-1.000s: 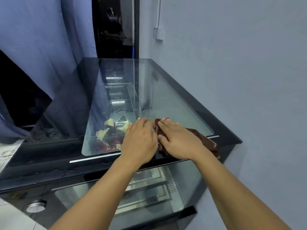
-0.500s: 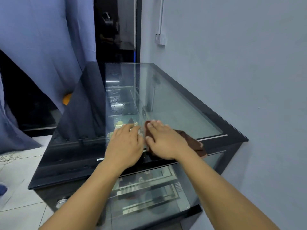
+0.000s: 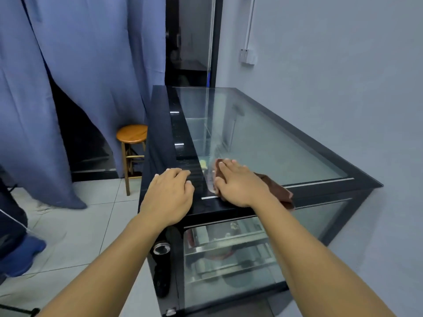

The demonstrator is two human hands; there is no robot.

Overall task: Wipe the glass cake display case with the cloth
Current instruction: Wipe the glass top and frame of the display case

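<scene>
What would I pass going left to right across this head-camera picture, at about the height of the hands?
Blue curtain → wooden stool → left hand → right hand pressing the brown cloth → grey wall.

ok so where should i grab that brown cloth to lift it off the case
Pinch the bunched free end of the cloth, trailing right of the right hand, coming from above on the right. The rest lies pressed flat under the palm.
</scene>
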